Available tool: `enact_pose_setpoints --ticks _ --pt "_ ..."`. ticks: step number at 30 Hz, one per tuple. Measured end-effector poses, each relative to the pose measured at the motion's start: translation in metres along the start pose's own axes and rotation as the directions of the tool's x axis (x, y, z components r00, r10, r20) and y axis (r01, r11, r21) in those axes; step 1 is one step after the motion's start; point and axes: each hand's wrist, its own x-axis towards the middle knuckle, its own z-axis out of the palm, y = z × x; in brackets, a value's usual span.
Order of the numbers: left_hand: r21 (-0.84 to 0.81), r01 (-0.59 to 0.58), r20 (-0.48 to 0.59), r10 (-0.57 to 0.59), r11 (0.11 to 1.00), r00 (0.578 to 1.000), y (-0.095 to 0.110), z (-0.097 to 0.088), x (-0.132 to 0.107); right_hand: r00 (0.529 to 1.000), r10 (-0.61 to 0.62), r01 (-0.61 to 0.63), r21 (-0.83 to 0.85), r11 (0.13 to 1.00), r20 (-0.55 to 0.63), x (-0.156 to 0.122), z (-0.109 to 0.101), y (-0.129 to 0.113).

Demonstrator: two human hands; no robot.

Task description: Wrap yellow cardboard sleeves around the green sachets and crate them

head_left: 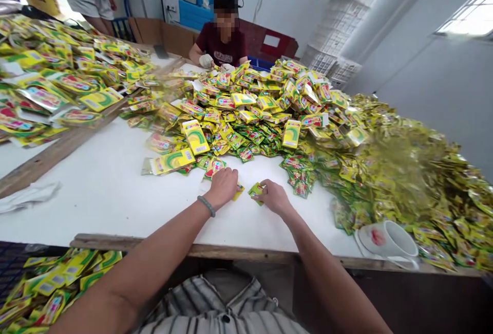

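Note:
My left hand, with a grey bracelet at the wrist, rests knuckles-up on the white table, fingers curled over a small yellow sachet whose edge pokes out on the right. My right hand lies beside it, fingers pinched on a small green-yellow sachet. Both hands sit at the near edge of a big heap of yellow-green sachets. Larger yellow packets lie on the heap's left side.
A white cup lies tipped at the table's front right among sachets. Another person sits across the table. More packets pile at the left and in a bin below. A wooden rail edges the table.

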Motion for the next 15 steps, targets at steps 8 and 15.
enact_pose_setpoints --ticks 8,15 --pt "-0.436 0.188 -0.155 -0.28 0.88 0.948 -0.027 -0.008 0.001 0.989 -0.075 0.099 0.187 0.977 -0.13 0.042 -0.001 -0.019" --pt "-0.968 0.184 0.082 -0.48 0.169 0.873 -0.042 -0.006 0.015 0.976 -0.092 0.213 0.756 0.619 -0.199 0.049 0.011 -0.02"
